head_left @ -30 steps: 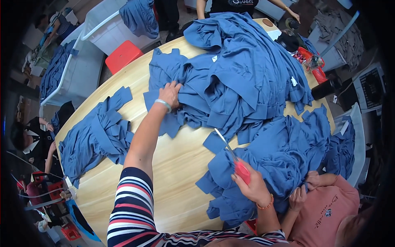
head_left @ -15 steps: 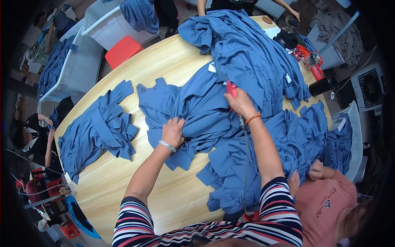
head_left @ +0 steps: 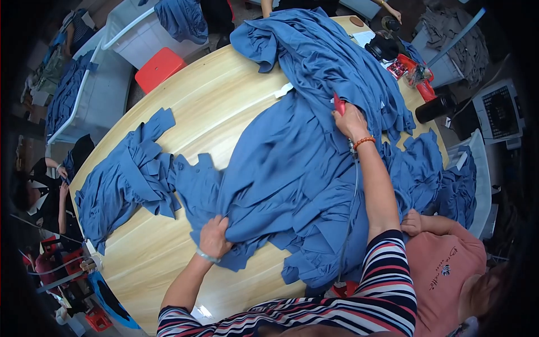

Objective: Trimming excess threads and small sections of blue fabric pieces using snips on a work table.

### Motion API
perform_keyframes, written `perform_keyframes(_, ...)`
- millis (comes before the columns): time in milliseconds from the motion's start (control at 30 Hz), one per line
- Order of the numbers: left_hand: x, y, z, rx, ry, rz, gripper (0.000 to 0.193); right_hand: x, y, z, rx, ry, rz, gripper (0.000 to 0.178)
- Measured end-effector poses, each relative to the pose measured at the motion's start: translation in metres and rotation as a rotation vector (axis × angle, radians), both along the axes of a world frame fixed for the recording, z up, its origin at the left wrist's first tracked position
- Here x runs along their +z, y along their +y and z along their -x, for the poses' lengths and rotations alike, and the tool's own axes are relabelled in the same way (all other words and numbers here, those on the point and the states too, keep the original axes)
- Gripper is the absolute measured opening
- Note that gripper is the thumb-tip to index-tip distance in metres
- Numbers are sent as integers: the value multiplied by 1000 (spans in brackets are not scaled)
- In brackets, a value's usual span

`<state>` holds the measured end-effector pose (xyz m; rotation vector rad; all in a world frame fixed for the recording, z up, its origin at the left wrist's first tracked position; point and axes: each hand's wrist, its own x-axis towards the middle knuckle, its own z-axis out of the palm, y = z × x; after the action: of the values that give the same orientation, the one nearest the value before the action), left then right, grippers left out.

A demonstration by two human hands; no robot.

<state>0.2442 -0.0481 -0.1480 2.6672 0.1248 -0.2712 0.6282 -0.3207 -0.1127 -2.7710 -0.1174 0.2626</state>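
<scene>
My left hand [head_left: 215, 238] is closed on the bunched edge of a blue shirt [head_left: 275, 151], low on the table's near side. That shirt spreads up and right, stretched between my two hands. In my right hand [head_left: 351, 122] is a red hand-held tool [head_left: 339, 104]; its working end lies against the blue cloth and its exact kind is unclear. A thin hose [head_left: 354, 194] runs from it along my forearm toward me. More blue shirts lie heaped beyond [head_left: 337, 56] and to the right [head_left: 418, 168]. The cloth under my right palm is hidden.
A separate pile of blue shirts [head_left: 126, 174] lies left on the wooden table [head_left: 213, 78]. A red stool [head_left: 159, 70] and white bins [head_left: 84, 106] stand beyond the edge. To the right, a co-worker in a pink top [head_left: 443, 264] sits close; a black bottle [head_left: 437, 108] lies near the rim.
My left hand has pulled the shirt's edge toward me and left, spreading the cloth. My right hand, with the red tool, has shifted right and slightly away. A white tag now shows on the tabletop.
</scene>
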Motion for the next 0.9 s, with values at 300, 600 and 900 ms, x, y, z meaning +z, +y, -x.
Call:
perform_keyframes(300, -11, 23, 184, 89, 123, 2, 58, -18, -3, -4, -11, 64, 81, 51)
perform_keyframes(600, -18, 99, 429, 214, 538, -486, 41, -76, -1, -18, 122, -52, 141, 43)
perform_keyframes(900, 47, 98, 405, 773, 963, -653, 40, 29, 53, 144, 404, 223, -115, 50)
